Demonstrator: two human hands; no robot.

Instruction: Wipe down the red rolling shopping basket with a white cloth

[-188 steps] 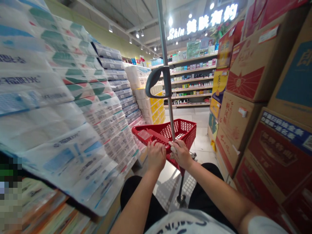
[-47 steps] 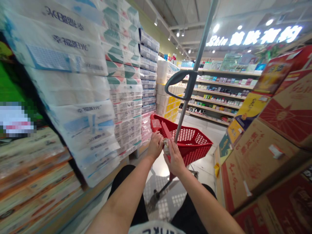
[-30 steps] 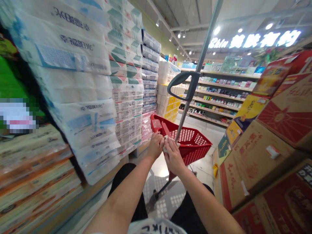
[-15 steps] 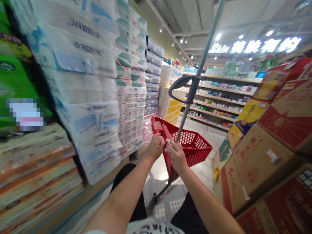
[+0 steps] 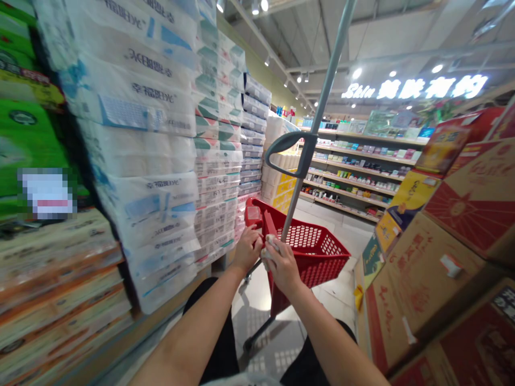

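Note:
A red shopping basket cart (image 5: 317, 268) with perforated sides stands in front of me, a grey pole (image 5: 293, 201) with a looped handle (image 5: 309, 155) rising from it. My left hand (image 5: 248, 247) is at the near rim by the red handle block (image 5: 253, 215), its fingers curled; what they grip, if anything, is hidden. Just to its right, my right hand (image 5: 281, 262) is closed on a small crumpled whitish cloth or tissue (image 5: 270, 245), close against the cart's near edge.
Tall stacks of wrapped paper packs (image 5: 145, 161) line the left side. Cardboard boxes (image 5: 434, 262) are piled on the right. Shelves of small products (image 5: 354, 166) stand at the back beyond the tiled floor (image 5: 333, 300).
The view has shifted slightly. Both hands sit a little lower and further left, and my left hand's fingers have loosened at the cart's red handle. The whitish piece remains in my right hand.

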